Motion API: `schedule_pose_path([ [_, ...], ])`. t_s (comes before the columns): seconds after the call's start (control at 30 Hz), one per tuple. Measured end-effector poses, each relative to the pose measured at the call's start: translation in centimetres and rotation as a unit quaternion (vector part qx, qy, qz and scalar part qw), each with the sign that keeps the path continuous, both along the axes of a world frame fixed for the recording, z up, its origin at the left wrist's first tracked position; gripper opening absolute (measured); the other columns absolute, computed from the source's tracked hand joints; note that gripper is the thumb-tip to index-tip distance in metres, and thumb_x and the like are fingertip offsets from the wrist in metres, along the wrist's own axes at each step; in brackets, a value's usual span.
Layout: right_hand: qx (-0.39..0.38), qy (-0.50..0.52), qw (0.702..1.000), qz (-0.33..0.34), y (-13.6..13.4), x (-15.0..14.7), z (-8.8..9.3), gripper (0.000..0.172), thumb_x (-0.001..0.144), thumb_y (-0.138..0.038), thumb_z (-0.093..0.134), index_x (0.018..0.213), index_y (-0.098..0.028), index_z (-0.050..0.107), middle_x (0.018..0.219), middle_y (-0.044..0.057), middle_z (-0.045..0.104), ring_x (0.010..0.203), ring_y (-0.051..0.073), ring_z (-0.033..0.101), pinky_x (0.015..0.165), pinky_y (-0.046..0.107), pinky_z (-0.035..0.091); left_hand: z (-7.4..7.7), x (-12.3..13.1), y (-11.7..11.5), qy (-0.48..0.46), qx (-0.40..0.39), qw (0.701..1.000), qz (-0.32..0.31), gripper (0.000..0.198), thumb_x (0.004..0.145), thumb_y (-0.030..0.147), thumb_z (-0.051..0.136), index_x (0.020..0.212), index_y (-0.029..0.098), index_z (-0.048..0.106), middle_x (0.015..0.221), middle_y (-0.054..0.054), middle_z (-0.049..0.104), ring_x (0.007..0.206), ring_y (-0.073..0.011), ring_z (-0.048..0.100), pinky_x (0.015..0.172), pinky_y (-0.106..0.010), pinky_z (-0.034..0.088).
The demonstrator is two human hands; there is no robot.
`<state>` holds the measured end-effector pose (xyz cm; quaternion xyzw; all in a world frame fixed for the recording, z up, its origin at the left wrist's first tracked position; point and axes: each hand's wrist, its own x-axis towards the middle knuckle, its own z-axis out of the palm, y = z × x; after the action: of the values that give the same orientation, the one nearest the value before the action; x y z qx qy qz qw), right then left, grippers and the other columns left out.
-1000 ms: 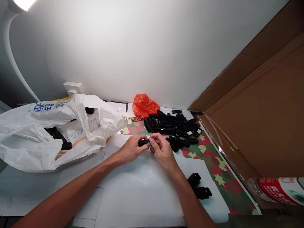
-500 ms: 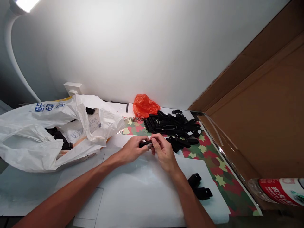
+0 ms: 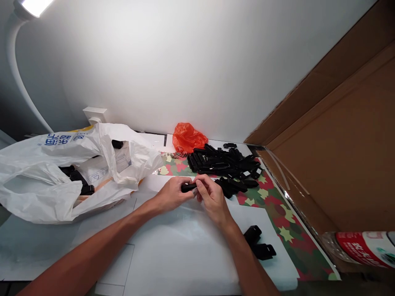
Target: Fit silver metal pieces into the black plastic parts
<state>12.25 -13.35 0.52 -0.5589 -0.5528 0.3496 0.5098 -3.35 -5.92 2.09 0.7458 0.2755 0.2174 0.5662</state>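
The left hand and right hand pinch a slim black piece between them, its long axis running crosswise from hand to hand, while left of them a crumpled white plastic bag holds black parts.

Left hand, right hand bare; 2 slim forearms, also bare, tapering toward hands.

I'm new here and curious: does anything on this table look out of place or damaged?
Perhaps two black, box-shaped, plastic-looking pieces beside the bare right forearm: they lie apart from the jumbled heap of slim black pieces. No obvious spill or damage shows.
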Motion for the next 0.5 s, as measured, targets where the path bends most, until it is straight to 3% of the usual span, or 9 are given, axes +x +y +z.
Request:
schedule_pose_path([
  [0.3,0.000,-0.011,1.000,0.002,-0.21,0.02,0.12,0.039,0.104,-0.056,0.048,0.095,-0.021,0.063,0.064,-0.004,0.049,0.057,0.014,0.049,0.057,0.027,0.039,-0.01,-0.14,0.11,0.023,0.029,0.999,-0.012,0.024,0.082,0.021,0.053,0.080,0.014,0.075,0.075,0.001,0.068,0.067,-0.0124,0.052,0.063,-0.023,0.036],
  [0.5,0.001,-0.009,1.000,0.002,-0.25,0.04,0.10,0.038,0.103,-0.056,0.052,0.094,-0.021,0.062,0.063,-0.004,0.050,0.057,0.014,0.048,0.057,0.026,0.038,-0.11,-0.29,0.34,0.025,0.039,0.999,-0.017,0.019,0.075,0.017,0.051,0.075,0.014,0.070,0.068,0.003,0.057,0.063,-0.0110,0.043,0.058,-0.024,0.030],
])
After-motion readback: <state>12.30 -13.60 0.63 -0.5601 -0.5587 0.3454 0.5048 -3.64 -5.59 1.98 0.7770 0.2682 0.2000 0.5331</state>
